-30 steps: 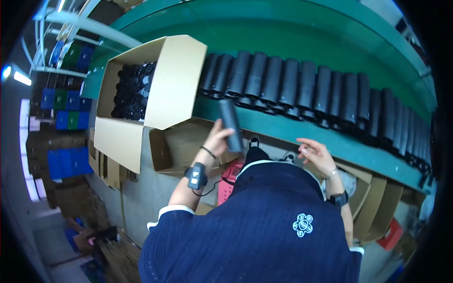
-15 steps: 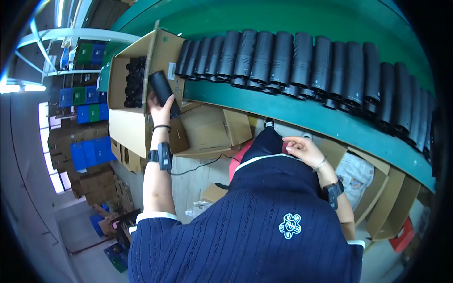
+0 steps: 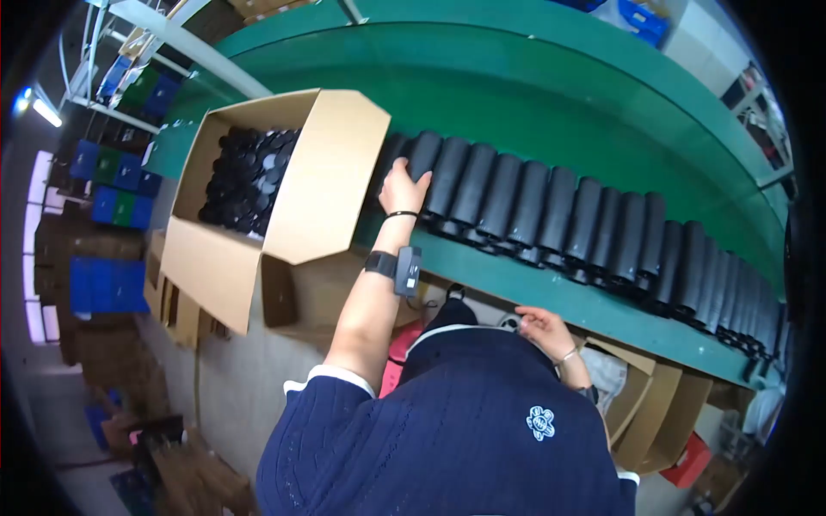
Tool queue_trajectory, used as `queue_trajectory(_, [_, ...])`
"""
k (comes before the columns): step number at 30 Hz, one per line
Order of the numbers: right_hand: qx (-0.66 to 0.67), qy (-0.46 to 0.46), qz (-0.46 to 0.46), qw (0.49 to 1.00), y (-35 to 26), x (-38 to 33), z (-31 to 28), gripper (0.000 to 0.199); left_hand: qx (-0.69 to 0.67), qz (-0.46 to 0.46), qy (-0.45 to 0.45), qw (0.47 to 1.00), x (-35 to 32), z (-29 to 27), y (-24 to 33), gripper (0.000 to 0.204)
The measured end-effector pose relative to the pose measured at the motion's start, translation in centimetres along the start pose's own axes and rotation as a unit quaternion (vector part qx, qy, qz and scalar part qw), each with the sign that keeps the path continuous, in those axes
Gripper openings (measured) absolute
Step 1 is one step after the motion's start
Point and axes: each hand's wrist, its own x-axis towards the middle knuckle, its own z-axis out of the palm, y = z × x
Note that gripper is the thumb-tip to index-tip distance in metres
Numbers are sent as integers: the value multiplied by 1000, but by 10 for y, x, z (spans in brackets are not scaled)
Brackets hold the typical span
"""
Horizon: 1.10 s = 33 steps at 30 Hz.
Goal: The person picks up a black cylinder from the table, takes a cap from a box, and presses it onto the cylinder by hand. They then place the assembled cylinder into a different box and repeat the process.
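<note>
My left hand (image 3: 401, 187) grips a black ribbed cylinder (image 3: 423, 155) at the left end of a long row, its thumb on the right side and fingers over the top left. More black cylinders (image 3: 535, 202) of the same kind lean side by side along the bench, their lower ends toward me. Lower down, close to my body, hovers my right hand (image 3: 546, 332), loosely bent, fingers apart, with nothing seen in it. Left of my left hand stands an open cardboard box (image 3: 331, 185) holding many small round black parts (image 3: 249, 181).
The green bench (image 3: 482, 99) runs across the view and curves down at the right. Under its edge are open cartons (image 3: 667, 413), a white bag (image 3: 604, 374) and a red bin (image 3: 686, 460). Blue crates (image 3: 107, 284) and stacked cartons stand at far left.
My left hand has moved right, from holding a loose cylinder beside the box to the row's left end. My view has shifted, showing more of the box's inside. The right hand stays near my body.
</note>
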Motion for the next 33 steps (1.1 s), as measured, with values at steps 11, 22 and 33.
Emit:
queue_trajectory(11, [-459,138,-349,805,-340,-126,39,25,-158,280,-27,947,-45,-65,10,47])
queue_trajectory(22, [-678,493,-508,200,-620,-12,17,37,-304,290,-119,900,-46,-94,12,28])
queue_trajectory(33, [-738,588,-308,120,-687,52,32,60,-385,185,-158,890,-68,-100,-28,22])
